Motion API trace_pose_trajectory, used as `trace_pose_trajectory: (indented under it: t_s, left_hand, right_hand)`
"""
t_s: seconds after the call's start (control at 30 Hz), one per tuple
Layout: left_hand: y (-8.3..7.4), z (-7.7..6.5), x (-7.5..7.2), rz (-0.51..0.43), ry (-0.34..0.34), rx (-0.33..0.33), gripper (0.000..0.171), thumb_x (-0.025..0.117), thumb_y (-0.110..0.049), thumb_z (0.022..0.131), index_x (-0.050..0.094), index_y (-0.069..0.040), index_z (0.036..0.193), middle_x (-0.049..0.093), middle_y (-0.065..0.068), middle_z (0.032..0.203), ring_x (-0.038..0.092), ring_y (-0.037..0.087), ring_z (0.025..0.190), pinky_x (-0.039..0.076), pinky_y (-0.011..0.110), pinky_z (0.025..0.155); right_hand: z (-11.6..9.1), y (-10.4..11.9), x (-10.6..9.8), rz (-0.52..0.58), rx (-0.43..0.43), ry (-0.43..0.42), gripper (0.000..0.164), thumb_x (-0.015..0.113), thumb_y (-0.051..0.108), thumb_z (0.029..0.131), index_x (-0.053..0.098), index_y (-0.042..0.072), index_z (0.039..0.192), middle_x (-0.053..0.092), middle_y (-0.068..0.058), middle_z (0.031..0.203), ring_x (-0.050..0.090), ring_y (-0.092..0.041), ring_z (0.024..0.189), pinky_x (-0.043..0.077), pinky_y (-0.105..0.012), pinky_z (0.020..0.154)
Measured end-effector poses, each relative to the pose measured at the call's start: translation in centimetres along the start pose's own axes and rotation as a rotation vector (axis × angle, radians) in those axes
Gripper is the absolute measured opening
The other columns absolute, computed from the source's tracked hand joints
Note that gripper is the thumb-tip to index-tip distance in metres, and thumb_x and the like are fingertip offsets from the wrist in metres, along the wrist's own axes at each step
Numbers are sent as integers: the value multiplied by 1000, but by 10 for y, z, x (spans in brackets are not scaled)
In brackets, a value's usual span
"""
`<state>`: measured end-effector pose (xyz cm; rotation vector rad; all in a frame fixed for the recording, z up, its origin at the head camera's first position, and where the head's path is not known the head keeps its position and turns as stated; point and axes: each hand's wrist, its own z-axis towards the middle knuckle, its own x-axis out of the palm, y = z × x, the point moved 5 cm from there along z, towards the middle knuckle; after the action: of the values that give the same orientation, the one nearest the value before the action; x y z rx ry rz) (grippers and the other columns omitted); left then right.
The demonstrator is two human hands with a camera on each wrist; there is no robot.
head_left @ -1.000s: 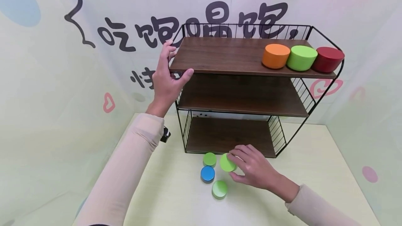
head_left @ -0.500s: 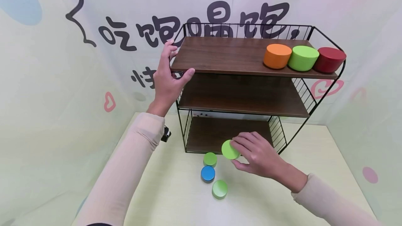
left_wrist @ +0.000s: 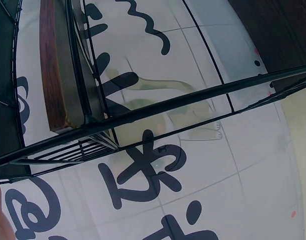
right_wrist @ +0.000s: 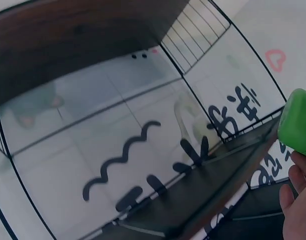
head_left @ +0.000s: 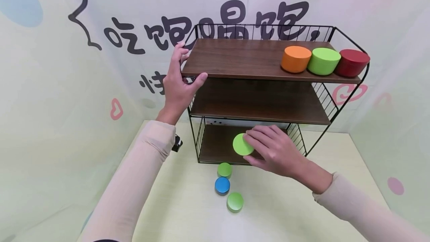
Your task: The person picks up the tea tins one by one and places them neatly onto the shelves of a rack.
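Observation:
My left hand (head_left: pixel 180 81) grips the left front corner of the top board of a three-tier wire shelf rack (head_left: pixel 258 102), thumb at the front edge and fingers at the side. Only a sliver of that hand (left_wrist: pixel 0 217) shows in the left wrist view. Between the thumb and fingers of my right hand (head_left: pixel 277 150) is a light green round container (head_left: pixel 242 144), raised in front of the bottom tier. The right wrist view has the container (right_wrist: pixel 298 121) at its right edge. On the table stand a green container (head_left: pixel 224 170), a blue one (head_left: pixel 222 185) and a pale green one (head_left: pixel 235 202).
Lined up at the right end of the top board are an orange container (head_left: pixel 296 59), a light green one (head_left: pixel 324 61) and a dark red one (head_left: pixel 352 63). A printed cloth (head_left: pixel 80 96) hangs behind and beside the pale table (head_left: pixel 188 204).
The right hand has lifted the light green container from near the table up and forward, to in front of the bottom tier. The left hand keeps its place on the rack.

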<state>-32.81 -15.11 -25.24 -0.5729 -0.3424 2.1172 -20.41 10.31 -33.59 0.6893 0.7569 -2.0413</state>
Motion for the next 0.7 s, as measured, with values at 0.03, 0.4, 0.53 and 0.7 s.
trace_pose_trajectory:
  t_s: [0.03,0.4,0.53,0.7]
  left_hand:
    - [0,0,0,1,-5,2,70,68,-52,82,45,-10,134,44,-4,152,54,7,125,43,28,59]
    - [0,0,-1,3,-10,22,70,68,-52,83,45,-10,134,43,-6,153,54,10,127,42,27,57]
    - [0,0,-2,11,-18,26,71,66,-55,82,46,-10,133,42,-8,153,56,15,126,41,29,57]
    - [1,0,-1,2,0,16,70,69,-51,83,45,-11,134,42,-4,153,54,14,127,41,28,57]
  right_hand:
    - [2,-2,-3,-5,-2,-6,47,73,38,87,71,1,115,72,-14,110,66,-31,101,55,-42,81]
    - [27,-18,-27,-40,-34,-83,47,68,38,91,70,-2,116,72,-16,111,65,-33,101,54,-43,80]
    - [36,-20,-34,-59,-58,-120,47,67,37,91,69,-2,117,71,-18,111,66,-34,101,54,-44,79]
    - [48,-25,-45,-79,-72,-170,46,64,36,94,68,-3,118,71,-19,111,65,-36,100,54,-46,78]
